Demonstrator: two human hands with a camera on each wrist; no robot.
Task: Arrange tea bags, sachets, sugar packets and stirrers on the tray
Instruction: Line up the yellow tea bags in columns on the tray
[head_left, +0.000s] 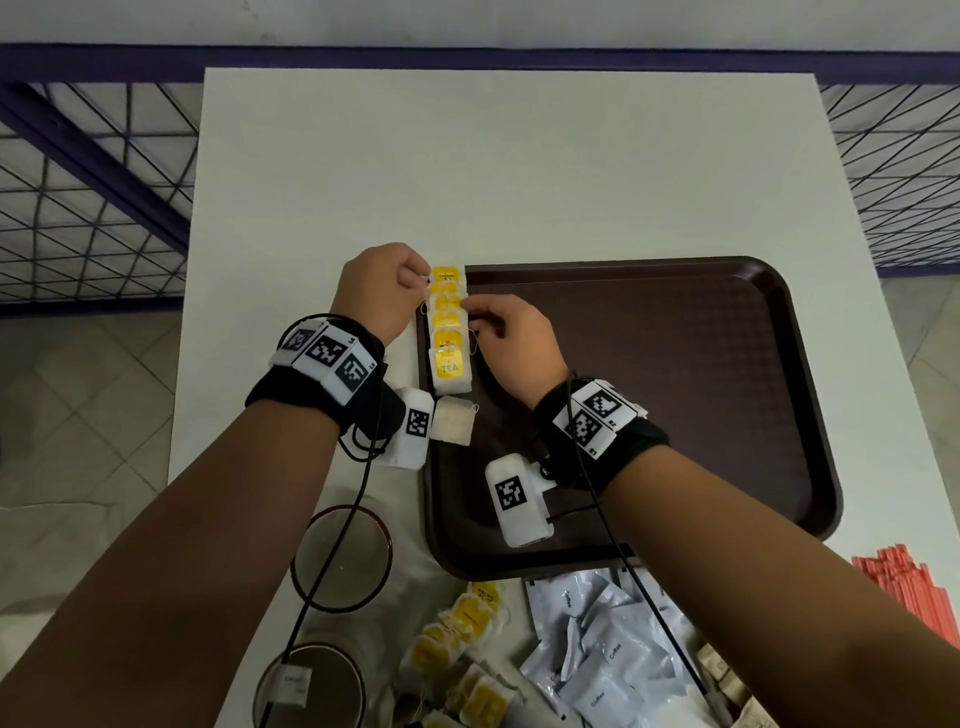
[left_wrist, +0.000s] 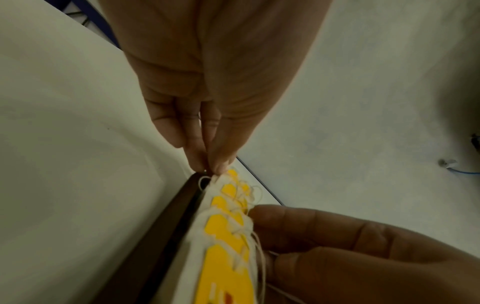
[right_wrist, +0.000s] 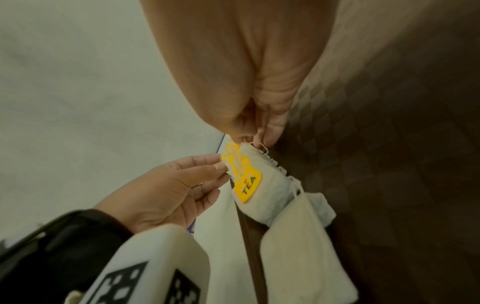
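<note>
We work a row of yellow-tagged tea bags (head_left: 449, 327) laid overlapping along the left edge of the dark brown tray (head_left: 675, 389) on the white counter (head_left: 519, 166). Our left hand (head_left: 382, 291) pinches the far end of the row between thumb and fingers (left_wrist: 200, 152); our right hand (head_left: 514, 338) pinches the opposite side of the row with curled fingers (right_wrist: 270, 125). One untagged tea bag (head_left: 455, 420) lies on the tray rim just nearer us. Off the tray, at the counter's near edge, wait a loose heap of tea bags (head_left: 462, 660), grey coffee sachets (head_left: 602, 649), red stirrers (head_left: 914, 587) and two brown-rimmed cups (head_left: 340, 556).
</note>
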